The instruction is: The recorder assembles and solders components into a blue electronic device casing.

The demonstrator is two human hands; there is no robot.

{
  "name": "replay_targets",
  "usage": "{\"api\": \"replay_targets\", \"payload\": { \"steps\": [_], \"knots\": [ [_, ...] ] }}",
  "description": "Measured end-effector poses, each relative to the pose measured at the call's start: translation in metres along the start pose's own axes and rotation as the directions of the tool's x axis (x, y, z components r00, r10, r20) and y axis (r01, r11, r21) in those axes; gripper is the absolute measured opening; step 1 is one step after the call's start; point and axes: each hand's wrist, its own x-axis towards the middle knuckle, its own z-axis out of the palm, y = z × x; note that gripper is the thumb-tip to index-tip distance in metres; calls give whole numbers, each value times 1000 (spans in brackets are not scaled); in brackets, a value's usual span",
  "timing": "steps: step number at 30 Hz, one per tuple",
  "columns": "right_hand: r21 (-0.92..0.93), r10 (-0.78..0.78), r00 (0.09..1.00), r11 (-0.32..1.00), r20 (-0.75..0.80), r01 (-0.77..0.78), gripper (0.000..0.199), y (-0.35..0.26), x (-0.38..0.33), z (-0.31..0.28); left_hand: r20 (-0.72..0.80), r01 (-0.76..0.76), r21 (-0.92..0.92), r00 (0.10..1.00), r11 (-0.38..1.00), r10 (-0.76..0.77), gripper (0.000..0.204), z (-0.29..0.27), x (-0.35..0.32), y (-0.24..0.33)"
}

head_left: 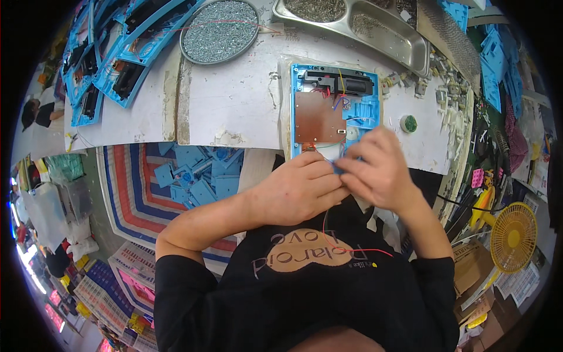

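An open blue plastic housing lies at the table's front edge with a brown circuit board in it. Along its far side sits a black mechanism, with thin red, blue and yellow wires around it. My left hand is closed at the near edge of the housing, its fingers bent over whatever they grip. Close to it, my right hand pinches at the near right corner. Thin wires run to the fingertips, where the held part is hidden. From below my left hand, a red wire trails across my shirt.
A round tray of small screws and a metal compartment tray stand at the back. Blue housings are stacked at left; a striped bag holds blue parts. A green-topped round item and yellow fan are at right.
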Motion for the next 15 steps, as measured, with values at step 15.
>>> {"api": "replay_targets", "payload": {
  "steps": [15],
  "knots": [
    [-93,98,995,991,-29,-100,34,-44,12,49,248,393,-44,895,918,-371,15,11,-85,23]
  ]
}}
